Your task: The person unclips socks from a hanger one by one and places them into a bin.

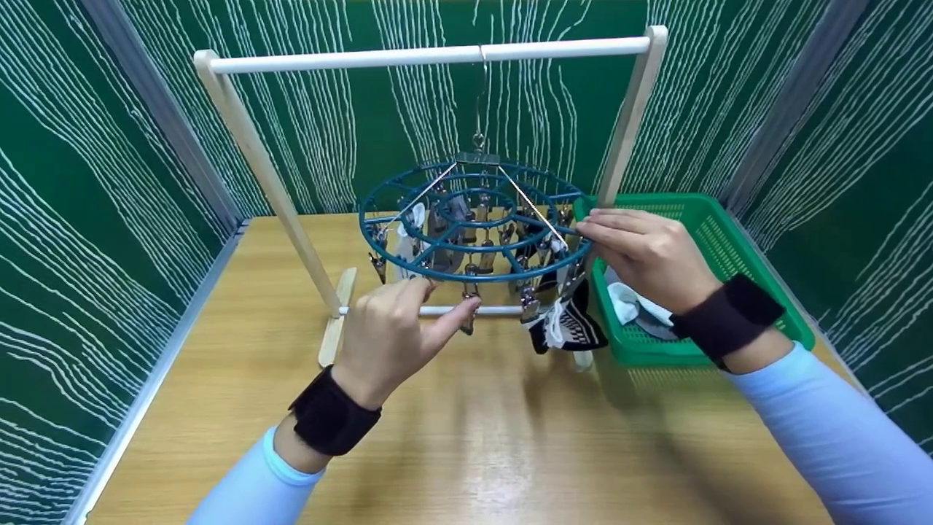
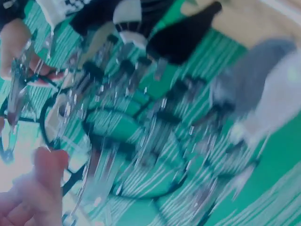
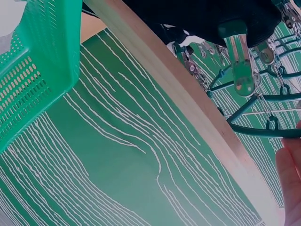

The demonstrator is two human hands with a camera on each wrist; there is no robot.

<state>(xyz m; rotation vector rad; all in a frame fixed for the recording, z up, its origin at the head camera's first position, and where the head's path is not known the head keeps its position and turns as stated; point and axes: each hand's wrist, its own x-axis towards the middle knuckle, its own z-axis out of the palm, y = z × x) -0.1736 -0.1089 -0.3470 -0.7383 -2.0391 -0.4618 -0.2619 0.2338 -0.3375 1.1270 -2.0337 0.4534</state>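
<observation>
A round teal clip hanger [image 1: 503, 278] with several metal clips hangs by a hook from the top bar of a white wooden rack [image 1: 437, 56]. My left hand [image 1: 446, 297] curls its fingers up to the hanger's front rim, thumb against a metal clip [image 1: 470, 315]. My right hand [image 1: 592, 232] holds the right rim between fingers and thumb. A black-and-white sock [image 1: 572, 324] dangles from a clip at the front right. The left wrist view is blurred, showing my thumb [image 2: 47, 174] below the clips and ring [image 2: 122, 136]. In the right wrist view, a finger [image 3: 291, 179] sits under the rim [image 3: 254, 129].
A green plastic basket [image 1: 729, 240] with white and grey socks stands right of the rack, seen also as the basket [image 3: 37, 70] beside the rack post [image 3: 188, 94]. The rack stands on a wooden table [image 1: 474, 452]. Green patterned walls close in on three sides.
</observation>
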